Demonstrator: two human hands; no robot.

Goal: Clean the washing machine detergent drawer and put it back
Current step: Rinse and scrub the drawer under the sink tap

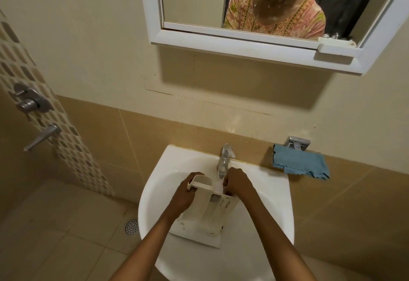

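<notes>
1. Detergent drawer (pixel 205 212): off-white plastic, smooth, matt.
2. Basin (pixel 272 203): white ceramic by its look, smooth, glossy.
3. Tap (pixel 225 159): polished metal, bright sheen.
4. Cloth (pixel 301 164): blue fabric, soft, matt.
5. Wall tiles (pixel 177 130): beige, smooth, faint gloss.
6. Mirror frame (pixel 221 46): white, smooth, slight sheen; material cannot be told.
7. Shower fittings (pixel 28 100): grey metal, satin finish.
8. Floor drain (pixel 132 226): perforated metal, dull.
</notes>
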